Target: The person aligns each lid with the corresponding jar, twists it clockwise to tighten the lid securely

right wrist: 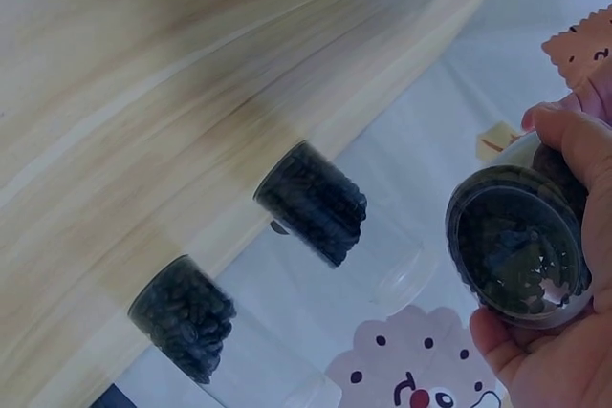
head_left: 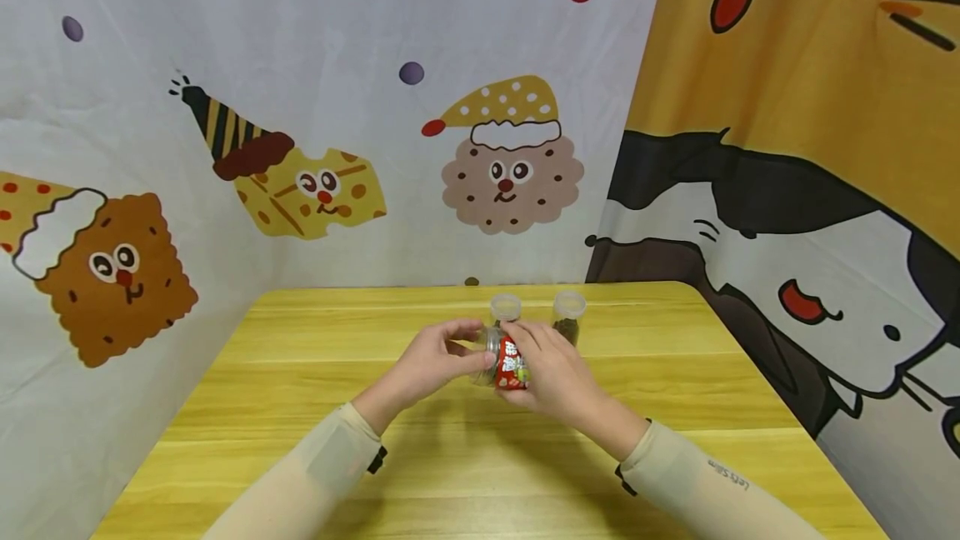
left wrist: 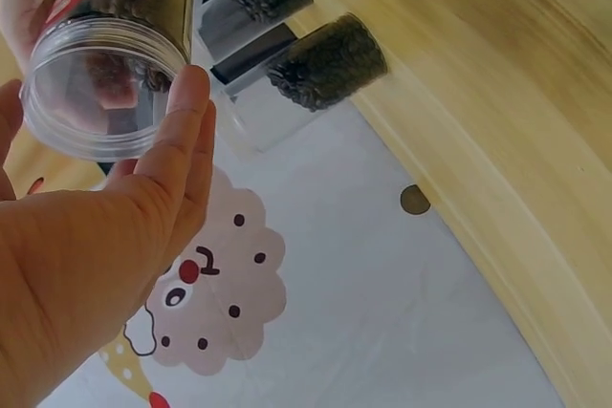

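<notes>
A clear plastic jar point(head_left: 512, 363) with a red label lies tilted on its side in the air above the table. My right hand point(head_left: 558, 369) grips it round the body, near its base. At the other end, my left hand point(head_left: 435, 354) holds the jar's ridged clear rim point(left wrist: 100, 145) between thumb and fingers. Whether a clear lid covers that end, I cannot tell. Dark pieces show through the base point(right wrist: 516, 246) in the right wrist view. The right palm hides part of the label.
Two clear jars, a left one point(right wrist: 316, 205) and a right one point(head_left: 567, 327), stand just behind the hands, each partly filled with dark bean-like pieces. They rest on a wood-grain table point(head_left: 315, 407). A cartoon-printed curtain point(head_left: 337, 40) hangs behind the far edge.
</notes>
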The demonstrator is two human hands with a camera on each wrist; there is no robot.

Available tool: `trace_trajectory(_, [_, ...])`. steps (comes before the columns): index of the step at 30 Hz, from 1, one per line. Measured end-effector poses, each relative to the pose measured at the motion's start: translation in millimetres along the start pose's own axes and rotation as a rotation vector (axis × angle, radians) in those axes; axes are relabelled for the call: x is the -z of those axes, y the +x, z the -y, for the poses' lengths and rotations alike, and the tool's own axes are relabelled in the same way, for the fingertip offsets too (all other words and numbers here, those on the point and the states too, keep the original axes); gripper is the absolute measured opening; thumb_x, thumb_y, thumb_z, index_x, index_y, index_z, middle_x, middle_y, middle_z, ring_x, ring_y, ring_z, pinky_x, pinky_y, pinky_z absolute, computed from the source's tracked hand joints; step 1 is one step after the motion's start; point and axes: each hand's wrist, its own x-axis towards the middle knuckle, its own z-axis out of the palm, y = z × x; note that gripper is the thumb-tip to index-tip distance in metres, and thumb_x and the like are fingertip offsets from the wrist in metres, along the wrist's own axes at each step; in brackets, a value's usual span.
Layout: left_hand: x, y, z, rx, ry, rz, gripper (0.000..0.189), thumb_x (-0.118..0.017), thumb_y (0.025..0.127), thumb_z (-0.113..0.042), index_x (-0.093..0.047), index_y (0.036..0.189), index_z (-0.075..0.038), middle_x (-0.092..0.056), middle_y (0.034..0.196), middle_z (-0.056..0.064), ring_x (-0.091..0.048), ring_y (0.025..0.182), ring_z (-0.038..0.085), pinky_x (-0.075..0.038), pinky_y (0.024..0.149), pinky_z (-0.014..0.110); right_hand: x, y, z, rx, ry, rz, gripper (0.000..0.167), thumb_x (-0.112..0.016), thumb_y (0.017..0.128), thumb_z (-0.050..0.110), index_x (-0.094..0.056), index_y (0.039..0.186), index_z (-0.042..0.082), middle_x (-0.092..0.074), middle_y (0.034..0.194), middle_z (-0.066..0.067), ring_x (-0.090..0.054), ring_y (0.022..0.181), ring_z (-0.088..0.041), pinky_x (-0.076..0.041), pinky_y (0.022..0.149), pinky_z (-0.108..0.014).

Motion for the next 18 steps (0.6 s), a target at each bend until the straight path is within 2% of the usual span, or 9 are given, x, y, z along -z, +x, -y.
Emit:
trace_trajectory(5, [1.7, -1.2, 0.6, -0.020, 0.018, 0.011, 0.069, -0.085, 0.092, -0.041, -0.060, 0.152, -0.018, -0.064, 0.151, 0.001, -0.066, 0.121, 0.027, -0.061, 0.089, 0.037, 0.5, -0.6, 1.5, -0.016, 0.014, 0.030, 0.099, -0.098, 0.074, 0.049, -0.054, 0.152, 0.007, -0.067, 0.136, -0.009, -0.066, 0.121, -0.026, -0.061, 0.101, -0.042])
trace_trajectory(13, [2.4, -1.7, 0.0, -0.015, 0.049, 0.005, 0.079, -0.080, 0.095, -0.053, -0.049, 0.161, -0.021, -0.054, 0.160, 0.015, -0.062, 0.134, 0.037, -0.060, 0.102, 0.051, -0.1, -0.2, 1.9, -0.009, 0.027, 0.003, 0.100, -0.099, 0.073, 0.047, -0.054, 0.152, 0.006, -0.068, 0.136, -0.010, -0.067, 0.120, -0.027, -0.061, 0.100, -0.042])
trace_trajectory(18, [-1.0, -1.2, 1.6, -0.015, 0.038, 0.006, 0.084, -0.082, 0.093, -0.050, -0.047, 0.162, -0.017, -0.057, 0.157, 0.013, -0.065, 0.129, 0.035, -0.062, 0.098, 0.046, -1.1, -0.2, 2.0, 0.004, 0.023, -0.010, 0.100, -0.099, 0.074, 0.046, -0.053, 0.152, 0.006, -0.069, 0.137, -0.012, -0.068, 0.123, -0.028, -0.061, 0.102, -0.043])
